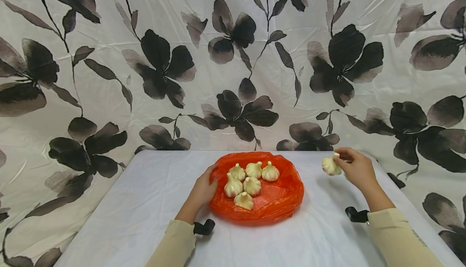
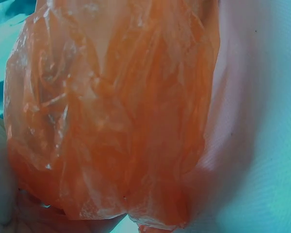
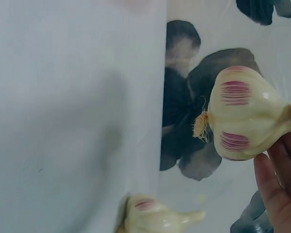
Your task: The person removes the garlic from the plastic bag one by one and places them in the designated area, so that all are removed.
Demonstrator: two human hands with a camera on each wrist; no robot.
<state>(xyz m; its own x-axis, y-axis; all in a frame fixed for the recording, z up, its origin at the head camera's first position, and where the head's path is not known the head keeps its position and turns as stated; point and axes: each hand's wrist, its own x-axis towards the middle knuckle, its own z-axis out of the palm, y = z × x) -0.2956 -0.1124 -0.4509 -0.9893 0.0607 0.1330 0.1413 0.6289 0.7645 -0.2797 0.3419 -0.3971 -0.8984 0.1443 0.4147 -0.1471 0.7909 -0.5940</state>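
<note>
A red plastic bag (image 1: 278, 200), its mouth spread wide, sits on the table with several garlic bulbs (image 1: 252, 186) inside. At the bag's left side my left hand (image 1: 204, 186) grips its edge; in the left wrist view the translucent bag (image 2: 111, 121) hides most of the fingers. Off to the right, my right hand (image 1: 358, 170) pinches a garlic bulb (image 1: 330, 166) by its stem, above the table. The right wrist view shows this bulb's purple-streaked side and stringy roots. Another garlic bulb (image 3: 153, 216) lies near the table's far edge in that view; my hand seems to hide it in the head view.
A white cloth covers the table (image 1: 145, 202). Directly behind its far edge hangs a pale curtain (image 1: 233, 68) with dark flowers. Each wrist carries a small black camera, such as the right wrist camera (image 1: 356, 214).
</note>
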